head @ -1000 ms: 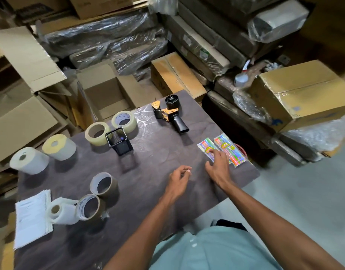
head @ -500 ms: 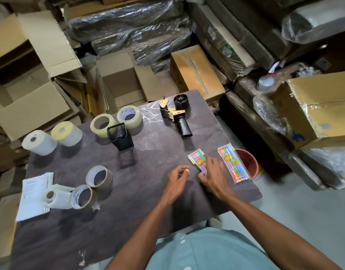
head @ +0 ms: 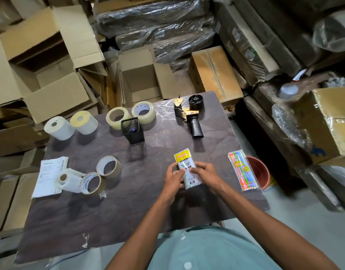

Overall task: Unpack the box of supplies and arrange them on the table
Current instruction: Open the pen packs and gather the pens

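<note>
Both hands, left hand (head: 172, 177) and right hand (head: 205, 175), grasp one packet (head: 185, 168) just above the table (head: 148, 201), left of the second packet (head: 242, 171). Risk: that second packet lies at the table's edge; a careless nudge could drop it.

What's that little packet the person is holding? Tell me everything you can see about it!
The flat clear plastic packet has a yellow header with red letters, and white below with dark print too blurred to read. Its contents are unclear. It points lengthwise away from the person, above the dark table near its middle. The left hand and right hand pinch its two long edges.
</note>
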Demonstrator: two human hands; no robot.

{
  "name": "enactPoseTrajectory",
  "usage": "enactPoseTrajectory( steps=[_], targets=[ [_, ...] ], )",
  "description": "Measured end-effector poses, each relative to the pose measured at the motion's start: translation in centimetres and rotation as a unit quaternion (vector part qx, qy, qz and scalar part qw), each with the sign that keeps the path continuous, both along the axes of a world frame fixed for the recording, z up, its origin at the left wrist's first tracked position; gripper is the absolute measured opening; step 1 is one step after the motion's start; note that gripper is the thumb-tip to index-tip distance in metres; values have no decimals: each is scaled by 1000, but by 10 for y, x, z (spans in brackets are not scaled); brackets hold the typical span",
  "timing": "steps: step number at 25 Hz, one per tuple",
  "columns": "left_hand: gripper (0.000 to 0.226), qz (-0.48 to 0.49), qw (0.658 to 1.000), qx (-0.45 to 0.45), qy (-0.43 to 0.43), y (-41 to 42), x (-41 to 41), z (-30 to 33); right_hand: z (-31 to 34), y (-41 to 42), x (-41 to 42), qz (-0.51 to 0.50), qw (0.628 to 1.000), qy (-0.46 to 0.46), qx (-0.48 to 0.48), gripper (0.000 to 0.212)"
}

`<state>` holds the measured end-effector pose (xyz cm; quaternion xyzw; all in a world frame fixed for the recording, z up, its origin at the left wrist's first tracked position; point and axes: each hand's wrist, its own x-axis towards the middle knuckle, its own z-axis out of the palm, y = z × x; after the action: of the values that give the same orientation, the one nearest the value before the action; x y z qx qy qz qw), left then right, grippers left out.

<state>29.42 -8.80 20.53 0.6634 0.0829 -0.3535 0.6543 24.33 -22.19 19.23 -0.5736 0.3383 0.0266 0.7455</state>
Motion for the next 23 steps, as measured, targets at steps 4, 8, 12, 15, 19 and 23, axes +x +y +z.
enactPoseTrajectory(
  steps=[4,8,12,15,19,23],
  targets=[
    [57,65,998,-10,-2,19,9,4,10,12,5,23,997,-11,72,25],
    [43,117,993,-16,-11,34,9,11,16,28,9,40,996,-10,-78,39],
    [31,173,985,-11,-7,53,11,15,15,42,5,134,965,-48,-221,36],
    [30,197,980,-8,1,70,12,15,16,53,2,187,953,-56,-233,48],
    [32,213,977,-13,11,90,9,12,18,68,3,214,947,-70,-231,53],
    [34,231,973,-21,20,100,5,9,21,75,5,222,942,-63,-244,52]
  ],
)
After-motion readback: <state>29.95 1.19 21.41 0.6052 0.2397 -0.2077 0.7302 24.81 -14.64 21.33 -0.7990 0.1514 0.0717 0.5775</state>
